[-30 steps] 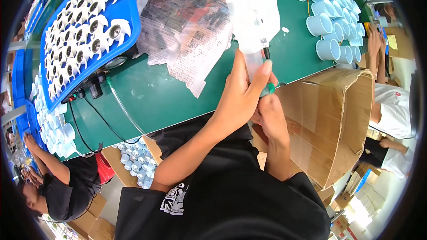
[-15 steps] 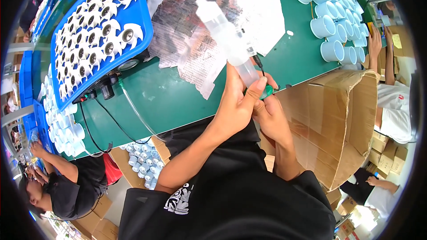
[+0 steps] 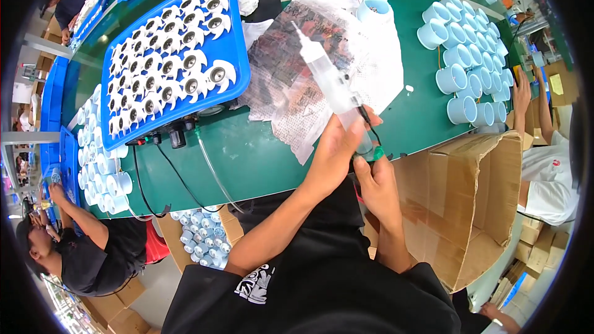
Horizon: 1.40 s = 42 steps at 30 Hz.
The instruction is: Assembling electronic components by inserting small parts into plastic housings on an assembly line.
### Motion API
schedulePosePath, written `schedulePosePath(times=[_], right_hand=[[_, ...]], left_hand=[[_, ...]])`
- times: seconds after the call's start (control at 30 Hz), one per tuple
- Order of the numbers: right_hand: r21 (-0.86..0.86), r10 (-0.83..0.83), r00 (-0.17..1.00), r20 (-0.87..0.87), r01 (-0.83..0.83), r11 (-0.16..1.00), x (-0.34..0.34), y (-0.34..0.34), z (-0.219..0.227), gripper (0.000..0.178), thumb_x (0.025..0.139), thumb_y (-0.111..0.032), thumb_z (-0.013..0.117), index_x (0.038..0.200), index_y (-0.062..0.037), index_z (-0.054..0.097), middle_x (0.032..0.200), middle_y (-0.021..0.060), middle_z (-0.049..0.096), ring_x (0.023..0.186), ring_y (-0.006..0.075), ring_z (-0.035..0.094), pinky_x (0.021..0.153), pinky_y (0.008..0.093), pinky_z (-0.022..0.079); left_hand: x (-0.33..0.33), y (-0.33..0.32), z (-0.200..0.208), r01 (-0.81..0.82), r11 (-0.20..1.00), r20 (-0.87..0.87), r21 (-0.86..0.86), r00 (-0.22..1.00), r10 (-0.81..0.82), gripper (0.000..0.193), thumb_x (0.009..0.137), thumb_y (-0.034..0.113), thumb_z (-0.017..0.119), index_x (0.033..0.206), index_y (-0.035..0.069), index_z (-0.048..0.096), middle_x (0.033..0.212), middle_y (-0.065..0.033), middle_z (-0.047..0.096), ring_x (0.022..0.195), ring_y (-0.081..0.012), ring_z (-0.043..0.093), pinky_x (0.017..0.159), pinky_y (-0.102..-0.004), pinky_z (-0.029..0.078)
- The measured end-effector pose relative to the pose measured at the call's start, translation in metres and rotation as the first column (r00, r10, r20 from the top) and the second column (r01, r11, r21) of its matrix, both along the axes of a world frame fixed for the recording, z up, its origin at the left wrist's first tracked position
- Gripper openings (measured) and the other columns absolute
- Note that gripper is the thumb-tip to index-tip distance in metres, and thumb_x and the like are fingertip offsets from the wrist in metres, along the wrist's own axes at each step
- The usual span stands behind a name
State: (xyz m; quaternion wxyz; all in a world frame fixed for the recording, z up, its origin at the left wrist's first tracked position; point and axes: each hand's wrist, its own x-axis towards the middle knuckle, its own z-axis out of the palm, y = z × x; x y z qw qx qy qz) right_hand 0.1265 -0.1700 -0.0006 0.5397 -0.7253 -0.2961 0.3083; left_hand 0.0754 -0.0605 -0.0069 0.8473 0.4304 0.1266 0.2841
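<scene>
A translucent dispensing syringe [image 3: 326, 77] with a thin tapered nozzle tilts up and to the left over the papers. My left hand [image 3: 334, 151] is wrapped around its lower barrel. At its bottom end sits a green cap [image 3: 375, 153], which my right hand [image 3: 380, 193] grips with thumb and fingers; part of that grip is hidden. A black cable [image 3: 369, 117] runs along the barrel beside my left fingers.
A blue tray [image 3: 242, 62] of white finned parts rests on a black box with hoses. Light-blue cups [image 3: 458, 80] stand at right and left [image 3: 102, 173]. Printed paper [image 3: 278, 111] covers mid-table. A large carton [image 3: 458, 210] adjoins the front edge. Other people work at both sides.
The view has shifted, so the tray and table appear lower and further right. The syringe also sits lower in view, both hands still on it.
</scene>
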Motion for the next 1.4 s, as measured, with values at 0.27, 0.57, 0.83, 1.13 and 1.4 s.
schedulePosePath(times=[0.27,0.57,0.83,1.13,1.4], right_hand=[[-0.162,-0.011,0.979,0.203,0.045,0.986,-0.007,0.014,0.010,0.041,0.091,-0.019,0.063,0.119,0.0063,0.049,0.077,0.0153,0.067,0.063,0.0156,0.063,0.055,0.0306,0.047],[-0.107,0.022,0.957,0.290,0.009,0.994,-0.015,0.016,0.008,0.032,0.088,-0.021,0.064,0.105,0.0034,0.052,0.062,0.0176,0.059,0.050,0.0326,0.058,0.046,0.0397,0.044],[0.085,0.083,0.840,-0.536,-0.044,0.995,-0.017,0.013,0.015,0.046,0.091,-0.016,0.062,0.128,0.0037,0.044,0.080,0.0065,0.060,0.055,0.0115,0.058,0.049,0.0226,0.046],[-0.053,-0.012,0.990,-0.143,0.004,0.999,-0.029,0.038,0.013,0.029,0.095,-0.026,0.057,0.098,0.0033,0.058,0.069,0.0052,0.058,0.051,0.0089,0.055,0.042,0.0211,0.041],[0.151,0.164,0.801,-0.576,-0.092,0.984,-0.034,0.019,0.013,0.038,0.097,-0.035,0.051,0.088,0.0015,0.056,0.073,0.0107,0.060,0.049,0.0126,0.055,0.043,0.0231,0.044]], left_hand=[[-0.013,-0.001,0.001,-0.003,0.976,0.109,-0.216,0.994,0.028,0.051,0.101,0.045,0.031,0.132,0.005,0.029,0.104,-0.0166,0.058,0.106,-0.0282,0.057,0.095,-0.0403,0.045],[-0.025,0.010,-0.005,0.004,0.999,0.107,-0.049,0.994,0.001,0.058,0.097,0.052,0.036,0.131,0.006,0.031,0.107,-0.0174,0.057,0.109,-0.0312,0.055,0.098,-0.0444,0.041],[-0.013,0.038,0.015,-0.184,0.960,-0.083,-0.212,0.982,0.170,0.052,0.099,0.051,0.037,0.115,0.002,0.048,0.079,-0.0062,0.055,0.082,-0.0197,0.056,0.079,-0.0345,0.044],[-0.008,0.040,0.009,-0.033,0.983,-0.076,-0.179,0.997,0.019,0.053,0.099,0.054,0.033,0.102,0.003,0.049,0.074,-0.0073,0.055,0.070,-0.0146,0.055,0.064,-0.0269,0.046],[-0.009,0.047,0.015,-0.145,0.979,0.025,-0.141,0.988,0.149,0.050,0.100,0.054,0.028,0.096,0.007,0.045,0.064,-0.0035,0.044,0.060,-0.0172,0.048,0.072,-0.0371,0.046]])
